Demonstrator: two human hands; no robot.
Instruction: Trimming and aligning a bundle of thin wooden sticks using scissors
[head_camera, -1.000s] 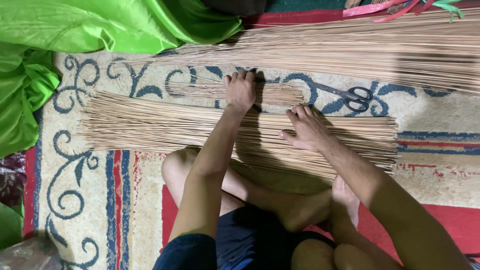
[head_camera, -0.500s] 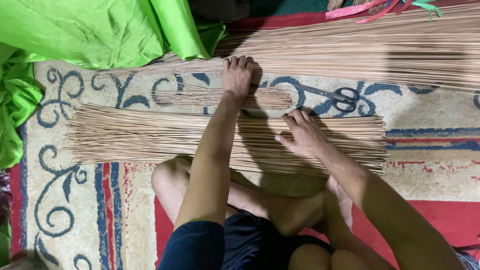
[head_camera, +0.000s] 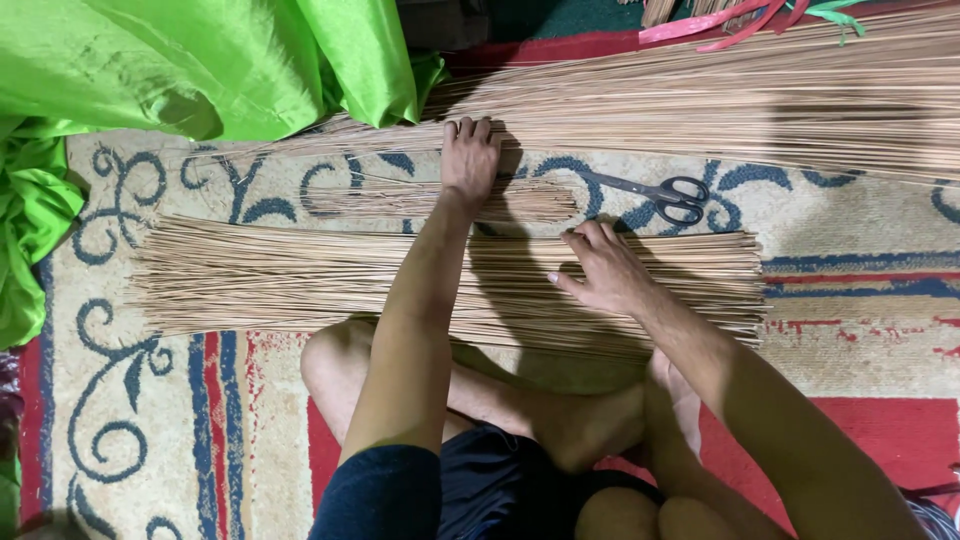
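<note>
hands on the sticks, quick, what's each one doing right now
Left hand: open, palm down, fingers reaching the far long sticks, holding nothing.
Right hand: open, flat on the near stick bundle, holding nothing.

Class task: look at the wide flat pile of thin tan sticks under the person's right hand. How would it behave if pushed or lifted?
The wide flat pile of thin tan sticks lies loose and untied, so a push would probably scatter or roll single sticks. Each looks slender, so likely light and bendy. The right hand resting flat on it probably keeps it together.
</note>
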